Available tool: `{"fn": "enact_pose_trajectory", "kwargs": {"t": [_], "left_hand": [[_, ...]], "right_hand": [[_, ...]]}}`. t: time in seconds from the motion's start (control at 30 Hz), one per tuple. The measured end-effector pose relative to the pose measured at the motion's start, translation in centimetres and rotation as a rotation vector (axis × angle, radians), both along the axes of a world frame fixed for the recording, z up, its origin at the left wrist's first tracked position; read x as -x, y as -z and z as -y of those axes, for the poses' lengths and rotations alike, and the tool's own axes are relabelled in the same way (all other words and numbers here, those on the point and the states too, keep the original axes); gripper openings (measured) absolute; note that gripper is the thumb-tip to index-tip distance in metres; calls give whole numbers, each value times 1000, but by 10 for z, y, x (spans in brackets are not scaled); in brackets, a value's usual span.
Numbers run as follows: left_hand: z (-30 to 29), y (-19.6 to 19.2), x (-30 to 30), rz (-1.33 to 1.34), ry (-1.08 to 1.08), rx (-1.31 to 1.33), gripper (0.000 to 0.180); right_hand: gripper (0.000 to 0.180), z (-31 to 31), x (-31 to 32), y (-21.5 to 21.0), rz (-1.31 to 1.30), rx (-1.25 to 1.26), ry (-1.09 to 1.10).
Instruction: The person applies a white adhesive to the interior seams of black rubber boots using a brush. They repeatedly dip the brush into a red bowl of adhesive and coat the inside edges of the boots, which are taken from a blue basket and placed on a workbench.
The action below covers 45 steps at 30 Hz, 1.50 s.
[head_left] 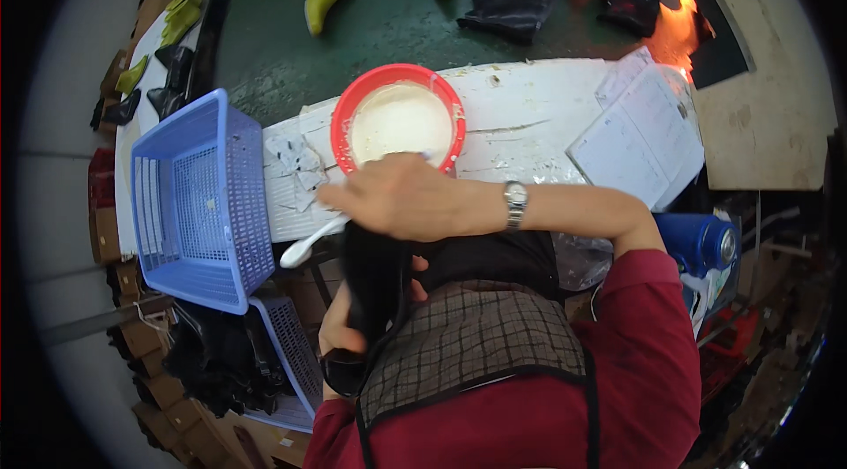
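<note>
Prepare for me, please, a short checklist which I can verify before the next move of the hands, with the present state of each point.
1. Black boot supported: ok, the left hand holds it low in front of the body.
2. White-handled tool in the grip of the right hand: ok, the handle sticks out to the left.
3. Working end of the tool visible: not ok, the right hand mostly hides it.
4. Cream-coloured paste available: ok, it is in the red bowl.
5. Papers away from the bowl: ok, they lie apart, to its right.
6. Boot surface coated: cannot tell, too dark and blurred.
</note>
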<state>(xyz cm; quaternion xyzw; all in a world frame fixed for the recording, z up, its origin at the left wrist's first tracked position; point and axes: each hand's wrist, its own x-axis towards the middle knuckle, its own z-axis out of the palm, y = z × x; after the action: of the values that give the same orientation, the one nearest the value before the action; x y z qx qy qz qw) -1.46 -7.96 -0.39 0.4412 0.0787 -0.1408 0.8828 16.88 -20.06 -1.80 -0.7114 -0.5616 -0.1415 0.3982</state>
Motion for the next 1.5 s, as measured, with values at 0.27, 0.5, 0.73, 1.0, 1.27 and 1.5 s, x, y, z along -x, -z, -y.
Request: {"fn": "enact_pose_trajectory", "kwargs": {"t": [0.27,0.5,0.73,1.0,1.27,1.5], "left_hand": [[-22,-12,-12,-165,-18,-223,80],[-58,-13,-46,-241,-113,-437,31],[-75,-28,-89,-236,136,-764,41],[-75,-35,-115,-180,229,-713,33],[-85,-40,-123,55,-296,-846,26],[-93,-53,-131,-17,78,-841,29]], "right_hand": [[14,75,-67,17,-95,392,488],[13,73,-75,35,46,458,414],[14,96,-78,11,-443,103,251],[16,72,-82,-12,-211,37,90],[17,71,-61,5,-276,-30,184],[15,61,-92,-5,-209,-24,155]]}}
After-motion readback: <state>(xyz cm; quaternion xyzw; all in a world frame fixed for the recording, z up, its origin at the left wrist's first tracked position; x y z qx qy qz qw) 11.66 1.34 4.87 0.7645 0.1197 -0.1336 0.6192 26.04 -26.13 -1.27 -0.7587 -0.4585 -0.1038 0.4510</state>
